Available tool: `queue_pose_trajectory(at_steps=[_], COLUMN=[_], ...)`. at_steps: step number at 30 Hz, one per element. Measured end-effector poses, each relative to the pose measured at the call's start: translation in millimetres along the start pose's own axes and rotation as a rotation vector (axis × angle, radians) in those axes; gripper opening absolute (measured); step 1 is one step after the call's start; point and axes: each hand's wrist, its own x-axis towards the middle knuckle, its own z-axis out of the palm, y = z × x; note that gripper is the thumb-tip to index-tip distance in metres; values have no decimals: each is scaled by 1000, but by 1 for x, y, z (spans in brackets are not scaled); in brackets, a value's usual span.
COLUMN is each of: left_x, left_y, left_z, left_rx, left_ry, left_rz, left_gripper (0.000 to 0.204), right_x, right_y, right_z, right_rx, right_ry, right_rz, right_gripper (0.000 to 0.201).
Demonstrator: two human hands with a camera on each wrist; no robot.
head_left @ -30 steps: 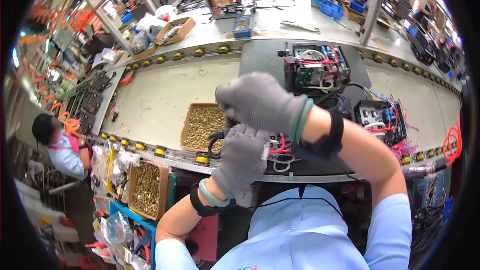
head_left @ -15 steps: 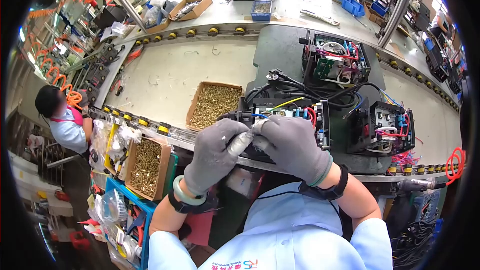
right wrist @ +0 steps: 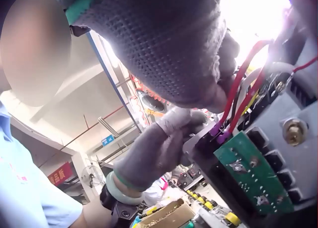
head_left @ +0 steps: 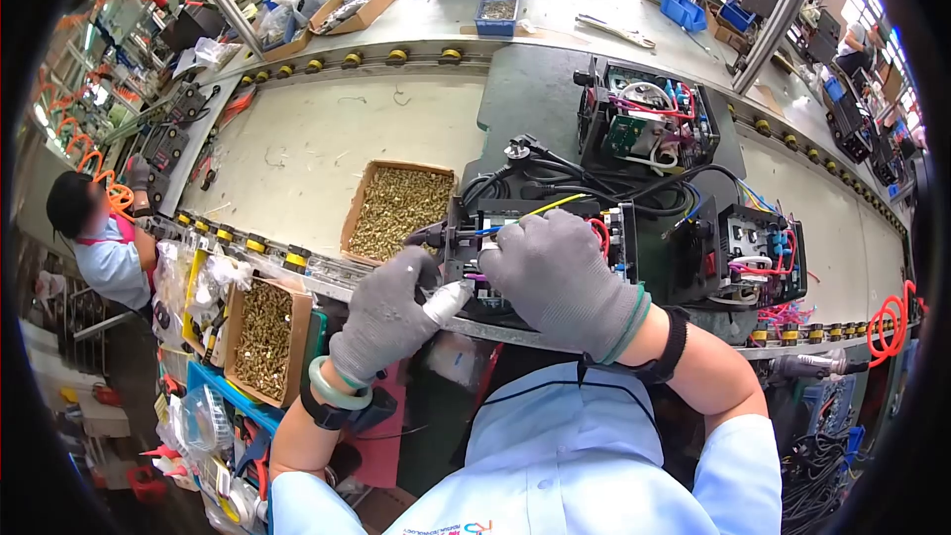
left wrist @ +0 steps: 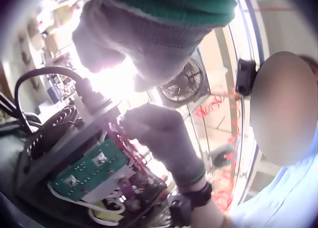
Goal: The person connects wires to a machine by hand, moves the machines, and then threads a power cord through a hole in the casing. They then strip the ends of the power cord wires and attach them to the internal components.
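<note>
An opened black electrical unit (head_left: 622, 238) lies on the dark green board, its green circuit board (left wrist: 94, 166) and red wires (right wrist: 243, 84) exposed. The right hand (head_left: 570, 282), in a grey glove, bends its fingers down over the unit's left part, beside a yellow wire (head_left: 555, 205) and a blue wire; what its fingertips hold is hidden. At the unit's left end panel is the gloved left hand (head_left: 381, 317), close to a black cord (head_left: 426, 236). White wrapping (head_left: 448, 302) covers one left digit, which points at the panel. Its grip on the cord or panel is unclear.
A cardboard box of brass-coloured parts (head_left: 401, 206) stands left of the unit, another (head_left: 265, 337) below the rail. Two more opened units (head_left: 649, 119) (head_left: 758, 253) and coiled black cables (head_left: 594, 178) lie behind and right. A person (head_left: 104, 248) is at far left.
Since the half-second frame, the hands have drawn apart; the left moved left and down, the right up over the unit. Earlier, the right hand was raised higher and farther left.
</note>
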Motion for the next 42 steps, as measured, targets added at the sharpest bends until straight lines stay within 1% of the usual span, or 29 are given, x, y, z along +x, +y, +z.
queue_pose_trajectory(at_steps=[1,2,5,6,8,9,10,12,13,15,18,19,20,21,25,28,31,34,36,37,39,42], left_x=[2,5,11,14,20,24,26,28,28,27,27,27,29,30,31,32,32,32,30,30,31,30], left_y=[1,-2,-16,-22,-32,-36,-37,-37,-40,-45,-41,-44,-49,-52,-50,-50,-51,-50,-43,-43,-44,-42], left_z=[-2,-2,3,5,5,4,3,1,4,11,5,10,16,19,17,13,15,16,13,14,18,19], left_rx=[-11,-13,-42,-48,-48,-99,-101,-42,-47,-123,-136,-144,-140,-134,-162,-115,-105,-111,-34,-33,-72,-40], left_ry=[-60,-58,-23,-11,-127,-179,-180,-240,-242,-180,-206,-205,-136,-67,-52,-84,-90,-81,-32,-36,4,3], left_rz=[-35,-33,165,164,330,346,344,346,344,386,399,396,446,494,499,469,496,493,519,519,553,524], left_gripper=[37,37,36,36,33,36,36,37,37,37,38,38,37,41,43,44,45,42,37,37,32,28], right_x=[1,2,1,1,2,5,6,8,8,7,7,7,7,8,8,10,9,12,14,17,26,22], right_y=[2,4,12,13,14,14,14,15,15,17,21,21,21,20,22,22,21,18,14,14,16,17], right_z=[-1,-2,-5,-4,2,-2,-1,2,3,2,2,1,1,0,-2,-2,-1,1,4,4,2,9], right_rx=[3,0,74,67,86,58,59,44,45,69,110,110,110,111,143,170,165,98,9,11,-16,40], right_ry=[-31,-30,-32,-33,-13,-47,-50,-49,-55,-46,-46,-54,-63,-70,-85,-75,-89,-131,-162,-162,-302,-246], right_rz=[-10,-11,-42,-54,-70,-90,-90,-140,-140,-155,-157,-159,-154,-147,-142,-151,-123,-154,-263,-260,-295,-274], right_gripper=[5,5,4,4,5,6,6,7,7,7,7,7,7,8,8,8,7,7,8,8,10,10])
